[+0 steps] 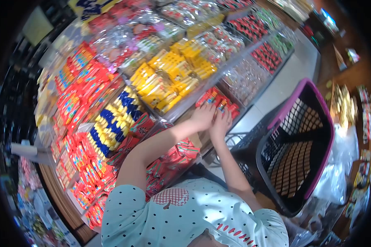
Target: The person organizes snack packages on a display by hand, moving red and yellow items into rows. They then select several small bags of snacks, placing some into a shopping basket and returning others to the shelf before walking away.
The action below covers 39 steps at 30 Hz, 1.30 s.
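Observation:
Both of my hands reach into one compartment of a sloped candy display. My left hand (203,117) rests on red packets (212,98) with its fingers bent over them. Beside it, my right hand (221,124) touches the same packets near the compartment's right side. The fingertips of both hands lie against the red wrappers, and whether either hand grips a packet is unclear. Yellow packets (169,78) fill the compartment just beyond my left hand. Clear-wrapped sweets (245,80) lie behind my right hand.
A black basket with a purple rim (328,136) stands to the right. Blue and yellow sweets (111,127) and red packets (80,99) fill the left side. Clear plastic bags (338,164) and gold packets (344,106) are at the far right.

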{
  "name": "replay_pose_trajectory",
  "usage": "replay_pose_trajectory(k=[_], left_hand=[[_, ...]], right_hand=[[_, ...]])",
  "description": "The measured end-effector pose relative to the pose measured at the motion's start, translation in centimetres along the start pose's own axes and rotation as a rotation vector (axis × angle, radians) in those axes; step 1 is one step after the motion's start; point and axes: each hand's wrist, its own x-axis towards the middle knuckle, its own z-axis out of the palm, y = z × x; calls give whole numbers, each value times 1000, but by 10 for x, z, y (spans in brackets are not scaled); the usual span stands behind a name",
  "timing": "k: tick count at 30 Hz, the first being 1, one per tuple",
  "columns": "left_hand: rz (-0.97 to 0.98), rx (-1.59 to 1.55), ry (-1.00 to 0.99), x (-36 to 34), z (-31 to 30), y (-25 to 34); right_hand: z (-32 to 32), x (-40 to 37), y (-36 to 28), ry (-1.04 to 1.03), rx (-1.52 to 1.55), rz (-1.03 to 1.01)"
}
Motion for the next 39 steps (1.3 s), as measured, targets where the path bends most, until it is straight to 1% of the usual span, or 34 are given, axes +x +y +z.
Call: replay_pose_trajectory(k=[1, 2, 3, 5, 6, 7, 9, 10, 11, 12, 13, 14, 15, 16, 17, 19, 20, 22, 23, 25, 26, 27, 29, 31, 33, 35, 36, 39], left_hand=[[-117, -196, -121, -3, -36, 5], [-232, -399, -237, -6, -64, 7], [-264, -391, -215, -9, -79, 4], [-231, -489, 167, -20, -102, -5], [-263, -477, 268, -22, -114, -14], [-280, -502, 352, -27, -141, -22], [-389, -395, 455, -39, -174, -51], [-371, -294, 532, -48, -186, -71], [-347, -191, 605, -56, -200, -93], [-482, -203, 541, -61, -216, -113], [-612, -220, 475, -66, -230, -133], [-609, -218, 478, -73, -241, -155], [-604, -218, 479, -77, -251, -175], [-690, -172, 447, -76, -264, -186], [-603, -212, 495, -75, -272, -206], [-657, -14, 483, -63, -280, -239], [-657, -9, 492, -56, -281, -255], [-677, 180, 394, -45, -280, -286], [-679, 178, 400, -40, -278, -300], [-783, 37, 284, -31, -272, -320], [-740, 76, 352, -29, -265, -327], [-749, 70, 354, -27, -266, -329], [-753, -14, 297, -23, -273, -324], [-745, -5, 302, -22, -270, -326], [-733, 7, 310, -23, -268, -330], [-721, -107, 262, -22, -268, -335], [-699, -79, 225, -22, -270, -334], [-668, -41, 268, -22, -269, -326]], right_hand=[[-2, 2, -7, 79, 79, -30], [-9, 5, -22, 105, 141, -20], [-15, 14, -36, 93, 158, -53], [-24, 33, -69, 251, 471, -125], [-33, 45, -90, 290, 493, -184], [-40, 58, -110, 271, 513, -203], [-47, 84, -148, 272, 623, -288], [-47, 99, -165, 255, 640, -304], [-47, 115, -181, 248, 643, -385], [-45, 133, -196, 245, 643, -466], [-42, 152, -211, 219, 657, -486], [-37, 174, -226, 198, 668, -506], [-26, 200, -238, 174, 569, -567], [-14, 225, -249, 154, 469, -625], [-9, 246, -264, 158, 476, -636], [1, 284, -289, -47, 38, -729], [8, 301, -299, -40, 40, -736], [22, 330, -312, -152, -111, -901], [30, 341, -315, -150, -115, -906], [37, 355, -324, -284, -202, -905], [41, 361, -327, -331, -281, -895], [44, 364, -330, -338, -286, -903], [50, 367, -331, -352, -373, -910], [56, 369, -329, -366, -373, -947], [58, 372, -329, -332, -400, -984], [59, 371, -329, -293, -409, -1009], [59, 371, -329, -298, -389, -1015], [53, 373, -331, -323, -342, -1017]])
